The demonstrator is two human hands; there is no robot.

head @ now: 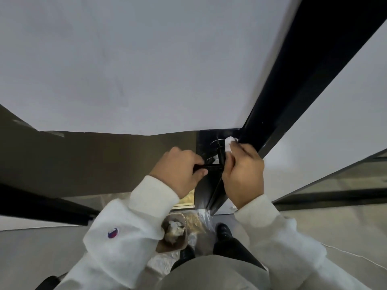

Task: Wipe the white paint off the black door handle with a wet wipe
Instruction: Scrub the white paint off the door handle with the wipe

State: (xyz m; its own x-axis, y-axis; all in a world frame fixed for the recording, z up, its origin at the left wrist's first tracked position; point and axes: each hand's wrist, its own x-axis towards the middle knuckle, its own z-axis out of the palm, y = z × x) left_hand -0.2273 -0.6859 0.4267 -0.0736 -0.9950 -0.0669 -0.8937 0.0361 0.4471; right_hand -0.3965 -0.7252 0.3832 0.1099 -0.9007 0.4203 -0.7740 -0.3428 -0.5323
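Observed from the head view, looking steeply down along a door. The black door handle (211,166) is the reference point; it projects from the black lock plate (204,141) at the door's edge, its lever running toward the left hand and its neck rising to the plate.

Left hand (180,171): clenched around the free end of the lever, thumb beneath, fingers wrapped over the top. The lever's tip is hidden inside the grip.

Right hand (244,174): closed on a white wet wipe (229,144), pressed against the right side of the handle's neck. The wipe's bunched end protrudes above the fingers, just beside the plate. Contact between wipe and neck appears continuous, though the fingers cover most of it.

A white patch (214,158) shows on the handle where neck and lever meet; a thin pale arc marks the plate above it.

Both forearms wear white sleeves (146,208); the left bears a small red and blue emblem (113,233).

Below the handle, on the floor: a brown bin (172,233) holding crumpled white wipes, with clear plastic sheeting (196,225) beside it. Two black shoes (224,231) stand to the right of the bin. Right of the handle runs the black door frame (293,80); above it the door face is covered in white.
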